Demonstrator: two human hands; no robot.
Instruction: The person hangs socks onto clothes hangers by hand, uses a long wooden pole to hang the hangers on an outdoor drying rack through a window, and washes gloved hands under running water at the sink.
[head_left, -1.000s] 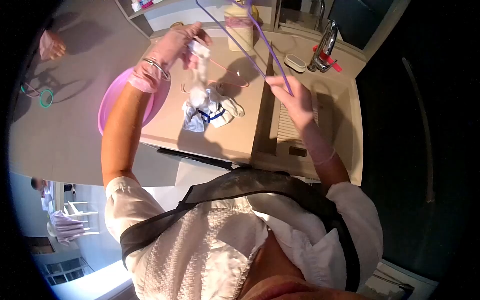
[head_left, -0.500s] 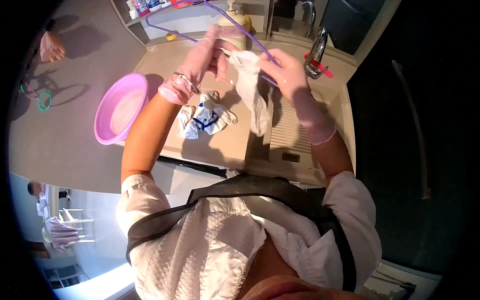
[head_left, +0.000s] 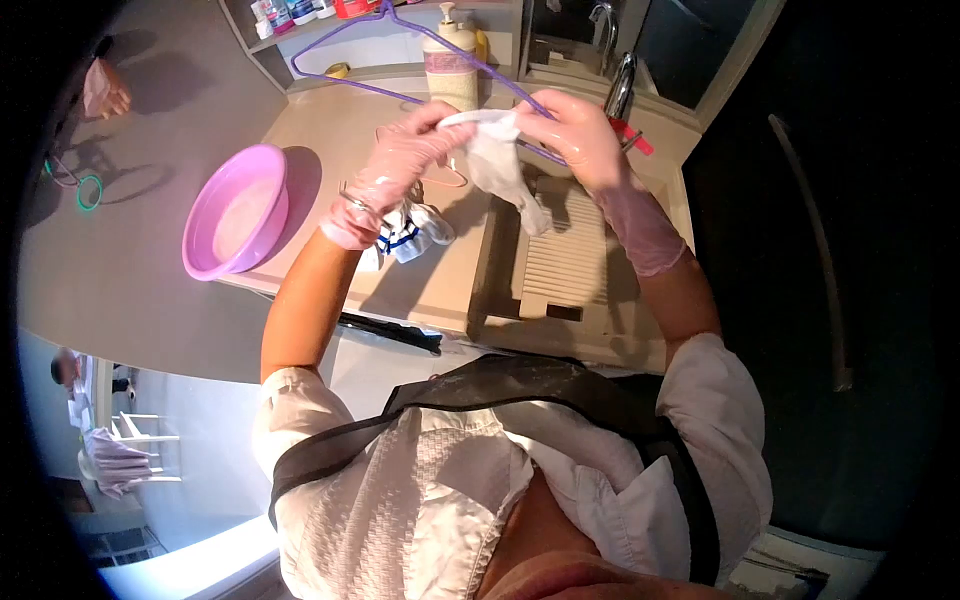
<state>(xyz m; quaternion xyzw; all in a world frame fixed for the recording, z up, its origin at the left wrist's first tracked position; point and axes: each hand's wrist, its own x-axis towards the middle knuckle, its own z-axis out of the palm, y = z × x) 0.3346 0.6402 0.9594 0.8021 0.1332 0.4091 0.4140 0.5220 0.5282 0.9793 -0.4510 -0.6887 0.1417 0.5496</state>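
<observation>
A small white sock is stretched by its opening between my two hands and hangs down over the sink's edge. My left hand, in a thin clear pinkish glove with a bangle at the wrist, pinches the left side of the opening. My right hand, gloved the same way, grips the right side. A purple hanger runs to my right hand, its right end at the fingers; whether they grip it too is partly hidden. Below my left hand, white socks with blue stripes lie bunched on the counter.
A pink basin stands at the counter's left edge. Behind my hands is a pump bottle. The sink has a ribbed washboard slope, with a chrome faucet at its back. A seated person shows far left.
My left hand has come down onto the sock's rim, and the opening is now spread wider between both hands. The sock's toe has swung right. The hanger has shifted slightly with my right hand.
</observation>
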